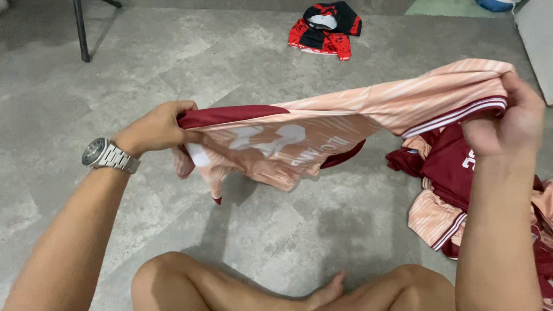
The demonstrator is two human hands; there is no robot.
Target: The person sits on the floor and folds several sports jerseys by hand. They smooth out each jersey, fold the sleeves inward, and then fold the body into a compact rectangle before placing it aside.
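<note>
A peach-pink sports jersey (357, 109) with dark red sleeves and white print is stretched in the air over the floor. My left hand (156, 128), with a metal watch (106, 154) on the wrist, pinches its dark red end at the left. My right hand (507, 118) grips the striped hem at the right, held higher. The middle of the jersey sags between them.
A pile of peach and dark red garments (449, 190) lies on the grey concrete floor (276, 230) at the right. A red and black garment (325, 29) lies farther off. A dark metal leg (82, 31) stands at top left. My crossed legs (242, 288) are below.
</note>
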